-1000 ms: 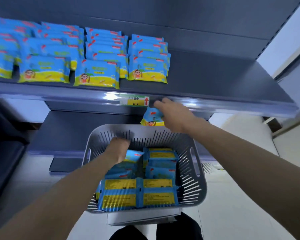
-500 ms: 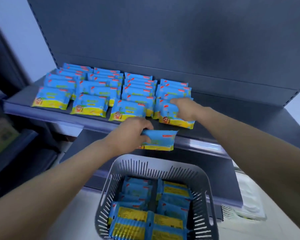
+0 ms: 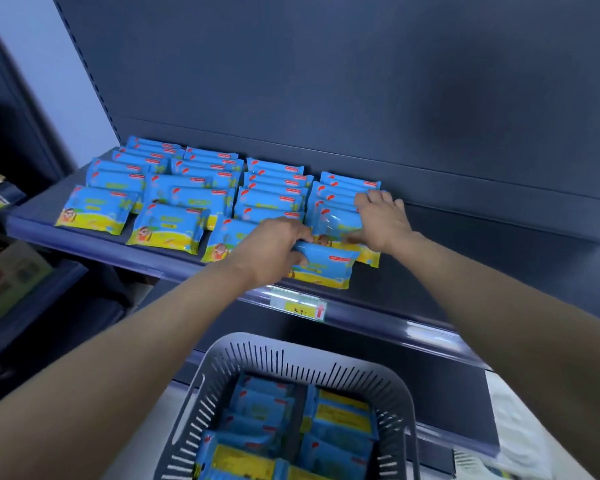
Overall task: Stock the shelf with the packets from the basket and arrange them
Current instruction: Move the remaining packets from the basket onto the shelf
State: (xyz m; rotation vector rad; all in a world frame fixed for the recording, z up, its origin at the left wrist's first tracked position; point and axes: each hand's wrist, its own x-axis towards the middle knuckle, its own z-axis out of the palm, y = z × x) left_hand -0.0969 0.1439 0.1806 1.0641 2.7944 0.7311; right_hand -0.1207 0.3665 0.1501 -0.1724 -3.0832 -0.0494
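Several blue-and-yellow packets (image 3: 168,230) lie in overlapping rows on the dark shelf (image 3: 465,271). My left hand (image 3: 271,247) grips one packet (image 3: 326,266) at the front of the right-most row, just above the shelf's front edge. My right hand (image 3: 381,220) lies flat with spread fingers on the right-most row of packets (image 3: 336,202), pressing on them. Below, the grey slotted basket (image 3: 222,372) holds several more of the same packets (image 3: 267,407).
A yellow price label (image 3: 302,310) sits on the shelf's front rail under my left hand. The shelf's right part is bare. A neighbouring shelf unit with other goods (image 3: 0,278) stands at the left. The back panel (image 3: 326,81) rises behind the rows.
My left hand lifted a packet out of the basket and carried it up to the shelf front. My right hand set its packet on the right-most row and now rests flat on it.
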